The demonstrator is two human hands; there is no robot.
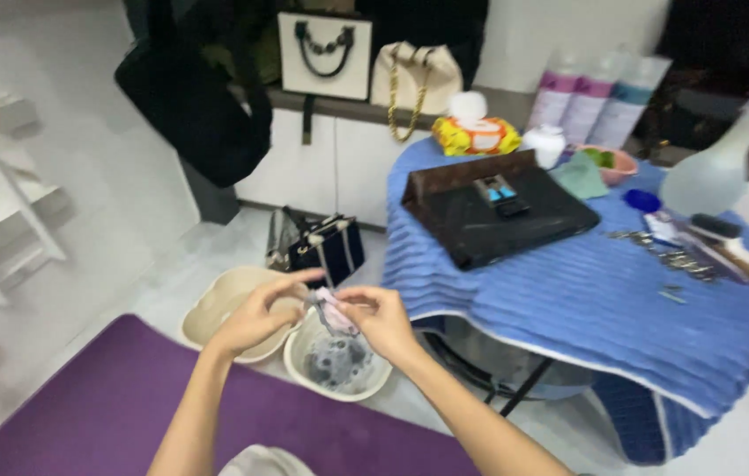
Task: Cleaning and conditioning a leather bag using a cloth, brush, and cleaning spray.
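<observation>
My left hand and my right hand meet over a small white basin of grey soapy water on the floor. Together they hold a small wet pinkish cloth, pinched between the fingers of both hands just above the water. A second cream basin sits to the left of the first one, partly hidden behind my left hand.
A small table under a blue ribbed towel carries a black bag, brushes, metal bits and a spray bottle. A purple mat lies below. A dark handbag stands on the floor; more bags and bottles line the back shelf.
</observation>
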